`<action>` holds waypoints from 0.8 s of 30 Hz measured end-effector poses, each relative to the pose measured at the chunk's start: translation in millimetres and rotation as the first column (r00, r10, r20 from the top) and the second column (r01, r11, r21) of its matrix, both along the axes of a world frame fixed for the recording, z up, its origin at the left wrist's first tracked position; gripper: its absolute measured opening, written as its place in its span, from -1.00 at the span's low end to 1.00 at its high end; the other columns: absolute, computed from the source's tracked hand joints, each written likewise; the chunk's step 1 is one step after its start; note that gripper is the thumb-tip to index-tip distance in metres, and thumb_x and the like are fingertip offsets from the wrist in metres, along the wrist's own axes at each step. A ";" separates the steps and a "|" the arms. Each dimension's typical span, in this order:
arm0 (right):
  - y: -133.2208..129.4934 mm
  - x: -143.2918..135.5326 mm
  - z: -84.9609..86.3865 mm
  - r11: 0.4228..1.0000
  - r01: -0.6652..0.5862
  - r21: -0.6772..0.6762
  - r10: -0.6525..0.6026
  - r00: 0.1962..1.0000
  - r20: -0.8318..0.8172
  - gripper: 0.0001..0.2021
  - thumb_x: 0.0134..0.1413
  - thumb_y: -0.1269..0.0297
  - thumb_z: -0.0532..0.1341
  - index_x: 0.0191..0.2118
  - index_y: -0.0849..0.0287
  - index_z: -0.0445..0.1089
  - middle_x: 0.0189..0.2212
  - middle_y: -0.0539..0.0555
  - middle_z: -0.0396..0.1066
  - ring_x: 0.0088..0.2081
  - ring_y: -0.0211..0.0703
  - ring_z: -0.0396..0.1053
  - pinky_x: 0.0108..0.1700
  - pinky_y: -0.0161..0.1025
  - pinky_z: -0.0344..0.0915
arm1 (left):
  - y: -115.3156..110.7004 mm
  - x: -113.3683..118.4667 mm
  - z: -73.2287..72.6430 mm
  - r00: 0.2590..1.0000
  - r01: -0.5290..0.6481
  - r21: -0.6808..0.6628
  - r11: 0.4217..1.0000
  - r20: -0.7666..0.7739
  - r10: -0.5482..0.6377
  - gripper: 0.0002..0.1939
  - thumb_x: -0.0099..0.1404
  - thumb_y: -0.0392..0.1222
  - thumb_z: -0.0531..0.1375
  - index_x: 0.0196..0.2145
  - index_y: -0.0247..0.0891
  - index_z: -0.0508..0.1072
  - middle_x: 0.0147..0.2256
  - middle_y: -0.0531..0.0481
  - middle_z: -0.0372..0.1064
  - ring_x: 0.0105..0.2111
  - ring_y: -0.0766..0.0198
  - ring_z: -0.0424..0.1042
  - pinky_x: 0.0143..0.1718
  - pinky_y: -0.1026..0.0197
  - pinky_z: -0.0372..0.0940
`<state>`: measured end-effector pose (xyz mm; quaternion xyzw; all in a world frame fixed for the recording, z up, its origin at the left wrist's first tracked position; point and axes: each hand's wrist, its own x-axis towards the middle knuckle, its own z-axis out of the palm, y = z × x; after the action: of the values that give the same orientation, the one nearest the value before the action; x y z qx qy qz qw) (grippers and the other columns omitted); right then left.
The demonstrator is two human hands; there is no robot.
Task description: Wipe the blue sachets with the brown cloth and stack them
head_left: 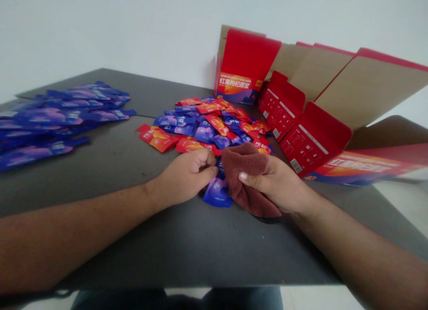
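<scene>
My right hand (pixel 281 185) grips a folded brown cloth (pixel 245 176), its thumb pressed on the near face. Just left of the cloth, my left hand (pixel 189 176) is closed, thumb against curled fingers, at the edge of a blue-purple sachet (pixel 217 195). Cloth and fingers cover the upper part of that sachet; its lower end shows below them. Right behind both hands lies a loose pile of red and blue sachets (pixel 203 132).
Many long blue sachets (pixel 67 107) are heaped at the left of the dark table (pixel 160 252). An upright red printed box (pixel 240 69) stands at the back. Several open boxes (pixel 310 140) with raised flaps line the right side. A pale wall (pixel 133 29) rises behind.
</scene>
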<state>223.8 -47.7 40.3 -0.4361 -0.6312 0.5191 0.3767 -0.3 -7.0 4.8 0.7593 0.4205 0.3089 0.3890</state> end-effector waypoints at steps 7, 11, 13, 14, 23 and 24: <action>-4.1 9.9 16.8 0.903 0.072 0.425 -0.251 0.889 0.383 -0.73 0.13 0.19 0.35 -0.06 0.10 0.47 -0.22 0.09 0.50 -0.15 0.02 0.47 -0.11 -0.08 0.42 | -8.9 3.5 6.7 0.996 -0.012 -0.098 0.995 0.089 0.021 -0.84 0.31 -0.12 0.21 -0.37 -0.22 0.35 -0.51 0.09 0.37 -0.52 0.32 0.36 -0.47 0.28 0.24; -10.9 4.9 12.1 0.728 -0.149 0.670 -0.379 0.726 0.574 -0.87 0.07 0.39 0.31 -0.23 0.10 0.42 -0.22 0.13 0.41 -0.10 0.07 0.39 -0.06 -0.03 0.38 | -12.1 6.2 5.7 0.977 0.060 -0.285 0.957 0.213 0.002 -0.85 0.27 -0.14 0.25 -0.33 -0.22 0.36 -0.51 0.08 0.39 -0.54 0.31 0.38 -0.52 0.31 0.23; -16.9 -3.4 6.5 0.733 -0.311 0.605 -0.246 0.708 0.662 -0.85 0.10 0.45 0.26 -0.19 0.14 0.40 -0.21 0.13 0.40 -0.14 0.00 0.38 -0.11 -0.10 0.38 | -10.3 6.4 3.4 0.958 0.072 -0.329 0.942 0.286 0.026 -0.85 0.26 -0.14 0.26 -0.34 -0.22 0.35 -0.50 0.09 0.35 -0.54 0.34 0.35 -0.53 0.33 0.22; -19.7 -7.2 4.3 0.732 -0.408 0.546 -0.144 0.691 0.709 -0.86 0.13 0.43 0.25 -0.17 0.15 0.40 -0.20 0.13 0.40 -0.14 -0.02 0.38 -0.12 -0.12 0.38 | -8.9 6.1 2.3 0.946 0.076 -0.347 0.935 0.321 0.042 -0.84 0.27 -0.13 0.25 -0.35 -0.22 0.34 -0.50 0.10 0.33 -0.54 0.35 0.33 -0.53 0.33 0.23; -5.8 6.7 7.6 0.627 -0.230 0.744 -0.439 0.684 0.582 -0.78 0.09 0.41 0.27 -0.11 0.18 0.38 -0.18 0.18 0.40 -0.12 0.06 0.39 -0.10 -0.07 0.39 | -8.1 2.2 -0.8 0.954 0.173 -0.411 0.895 0.296 -0.048 -0.79 0.33 -0.05 0.22 -0.23 -0.22 0.33 -0.46 0.06 0.39 -0.55 0.31 0.40 -0.54 0.29 0.29; -5.3 6.2 6.9 0.627 -0.223 0.746 -0.448 0.680 0.580 -0.79 0.08 0.42 0.27 -0.13 0.17 0.37 -0.19 0.17 0.40 -0.13 0.06 0.39 -0.11 -0.06 0.39 | -8.3 2.4 -1.6 0.947 0.181 -0.424 0.888 0.319 -0.041 -0.79 0.34 -0.04 0.21 -0.23 -0.22 0.32 -0.45 0.05 0.39 -0.55 0.30 0.41 -0.54 0.28 0.30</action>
<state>230.0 -52.9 47.3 -0.4415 -0.8517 -0.0454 0.2787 2.1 -15.2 3.3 0.6164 0.3714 0.2928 0.6296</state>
